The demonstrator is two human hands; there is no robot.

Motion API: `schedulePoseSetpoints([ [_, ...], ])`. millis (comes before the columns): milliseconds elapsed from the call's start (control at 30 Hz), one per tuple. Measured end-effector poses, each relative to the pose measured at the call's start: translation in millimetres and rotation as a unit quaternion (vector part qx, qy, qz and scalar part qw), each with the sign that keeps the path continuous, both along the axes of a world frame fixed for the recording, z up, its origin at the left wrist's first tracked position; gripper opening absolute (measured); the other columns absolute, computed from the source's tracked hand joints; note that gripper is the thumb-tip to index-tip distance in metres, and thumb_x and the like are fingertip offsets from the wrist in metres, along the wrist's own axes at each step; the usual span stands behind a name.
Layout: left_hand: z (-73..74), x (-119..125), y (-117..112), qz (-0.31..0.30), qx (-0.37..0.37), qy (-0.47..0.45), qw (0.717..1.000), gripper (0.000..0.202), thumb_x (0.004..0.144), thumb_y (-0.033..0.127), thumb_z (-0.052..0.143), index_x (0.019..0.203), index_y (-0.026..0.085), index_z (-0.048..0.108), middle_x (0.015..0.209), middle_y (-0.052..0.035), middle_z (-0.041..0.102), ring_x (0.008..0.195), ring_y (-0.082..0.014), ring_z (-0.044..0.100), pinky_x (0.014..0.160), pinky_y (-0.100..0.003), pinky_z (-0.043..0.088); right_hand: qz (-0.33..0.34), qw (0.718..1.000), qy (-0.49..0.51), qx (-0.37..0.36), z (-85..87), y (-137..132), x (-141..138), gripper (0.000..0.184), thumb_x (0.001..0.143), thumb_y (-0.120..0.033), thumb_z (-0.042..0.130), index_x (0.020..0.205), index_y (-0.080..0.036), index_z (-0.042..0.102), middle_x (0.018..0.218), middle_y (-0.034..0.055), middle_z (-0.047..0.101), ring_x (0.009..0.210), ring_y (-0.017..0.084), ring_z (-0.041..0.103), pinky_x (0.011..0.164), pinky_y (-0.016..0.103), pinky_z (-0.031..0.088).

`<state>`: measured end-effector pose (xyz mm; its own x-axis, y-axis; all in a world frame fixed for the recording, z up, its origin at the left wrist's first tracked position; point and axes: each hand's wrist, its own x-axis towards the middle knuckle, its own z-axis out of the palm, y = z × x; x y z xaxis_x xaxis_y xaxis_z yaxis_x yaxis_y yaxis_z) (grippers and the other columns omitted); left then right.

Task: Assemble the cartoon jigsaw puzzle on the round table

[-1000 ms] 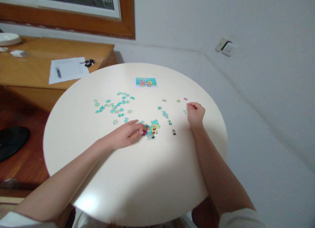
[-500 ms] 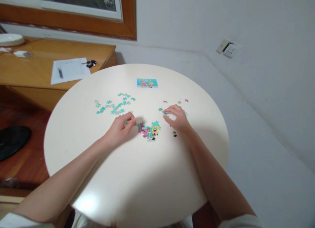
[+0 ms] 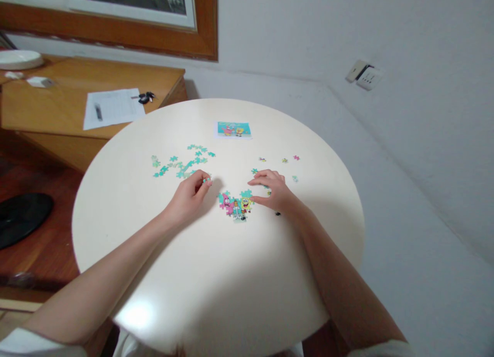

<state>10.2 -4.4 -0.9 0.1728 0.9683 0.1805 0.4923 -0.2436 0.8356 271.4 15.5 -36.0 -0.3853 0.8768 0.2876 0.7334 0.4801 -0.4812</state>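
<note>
Left fingers (image 3: pixel 201 174) with a teal puzzle piece (image 3: pixel 206 180) between their tips

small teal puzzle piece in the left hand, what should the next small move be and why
I'd probably move the small, flat teal puzzle piece toward the joined pink, yellow and teal puzzle section: the bare left hand pinches it near that section, whose jagged upper edge dips midway.

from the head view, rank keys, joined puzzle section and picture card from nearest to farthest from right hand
1. Joined puzzle section: just left of the right hand.
2. Picture card: farther back on the table.
3. Keys: on the desk, far left.
</note>
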Motion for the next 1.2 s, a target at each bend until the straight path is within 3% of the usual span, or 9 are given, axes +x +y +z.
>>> schedulePoseSetpoints([
  [300, -5.9, 6.0, -4.6, -0.093, -0.042, 0.012, 0.995, 0.031, 0.086, 0.039, 0.047, 0.065, 0.017, 0.054, 0.057, -0.0008, 0.057, 0.05, -0.0104, 0.044, 0.052, -0.023, 0.033, -0.021, 0.996, 0.068, 0.055, 9.8, -5.1, -16.5, 0.015, 0.085, -0.026, 0.059, 0.095, -0.024, 0.07, 0.096, 0.0061, 0.07, 0.094, 0.021, 0.063, 0.088, 0.039, 0.042],
  [433, -4.0, 16.1, -12.8, -0.134, -0.068, -0.01, 0.989, 0.032, 0.083, 0.04, 0.051, 0.063, 0.017, 0.056, 0.058, -0.001, 0.062, 0.051, -0.0094, 0.048, 0.053, -0.022, 0.037, 0.079, 0.989, 0.117, 0.048, 19.7, -20.3, -42.5, 0.025, 0.09, -0.027, 0.054, 0.11, -0.021, 0.067, 0.093, 0.0064, 0.072, 0.089, 0.018, 0.065, 0.085, 0.035, 0.047],
  [500, -2.9, 18.7, -15.0, -0.136, -0.073, -0.027, 0.988, 0.033, 0.082, 0.042, 0.053, 0.061, 0.017, 0.055, 0.059, -0.0014, 0.064, 0.051, -0.0095, 0.05, 0.052, -0.021, 0.039, 0.133, 0.982, 0.132, 0.033, 21.5, -26.3, -52.9, 0.025, 0.092, -0.028, 0.051, 0.109, -0.023, 0.069, 0.095, 0.0063, 0.073, 0.088, 0.017, 0.065, 0.082, 0.032, 0.05],
  [600, -2.5, 18.9, -15.4, -0.135, -0.07, -0.031, 0.988, 0.033, 0.081, 0.042, 0.054, 0.059, 0.017, 0.055, 0.059, -0.0012, 0.065, 0.051, -0.0097, 0.051, 0.051, -0.021, 0.039, 0.15, 0.975, 0.166, 0.001, 21.4, -29.7, -59.3, 0.024, 0.092, -0.03, 0.052, 0.102, -0.024, 0.072, 0.095, 0.0054, 0.074, 0.086, 0.016, 0.066, 0.079, 0.03, 0.052],
  [833, -2.0, 19.2, -16.4, -0.153, -0.038, -0.003, 0.987, 0.031, 0.086, 0.038, 0.05, 0.068, 0.016, 0.063, 0.058, -0.001, 0.063, 0.051, -0.0095, 0.05, 0.052, -0.021, 0.039, 0.113, 0.968, 0.221, -0.044, 24.0, -29.6, -56.4, 0.018, 0.087, -0.032, 0.06, 0.087, -0.023, 0.075, 0.085, 0.0049, 0.073, 0.077, 0.015, 0.067, 0.073, 0.028, 0.053],
  [967, -1.5, 20.0, -17.0, -0.144, -0.039, -0.007, 0.989, 0.028, 0.087, 0.031, 0.046, 0.084, 0.015, 0.07, 0.064, -0.0026, 0.066, 0.055, -0.0109, 0.054, 0.054, -0.022, 0.042, 0.08, 0.972, 0.217, -0.038, 23.7, -23.9, -49.3, 0.014, 0.084, -0.029, 0.062, 0.082, -0.022, 0.074, 0.081, 0.0042, 0.072, 0.075, 0.015, 0.065, 0.072, 0.029, 0.052],
  [1067, -1.0, 17.6, -15.2, -0.107, -0.019, 0.021, 0.994, 0.031, 0.087, 0.029, 0.045, 0.097, 0.015, 0.07, 0.071, -0.0047, 0.067, 0.059, -0.0123, 0.055, 0.058, -0.025, 0.045, -0.011, 0.975, 0.222, -0.018, 19.6, -10.9, -28.6, 0.014, 0.08, -0.026, 0.061, 0.082, -0.02, 0.074, 0.083, 0.0051, 0.072, 0.075, 0.016, 0.064, 0.071, 0.029, 0.051],
  [1200, -4.9, 10.6, -11.2, -0.114, 0.046, 0.076, 0.99, 0.032, 0.085, 0.031, 0.053, 0.11, 0.018, 0.066, 0.096, -0.0096, 0.067, 0.087, -0.0187, 0.061, 0.083, -0.035, 0.049, -0.156, 0.966, 0.201, -0.055, 9.9, 8.9, 8.5, 0.018, 0.076, -0.025, 0.058, 0.083, -0.017, 0.073, 0.074, 0.0044, 0.071, 0.064, 0.015, 0.062, 0.064, 0.029, 0.05],
])
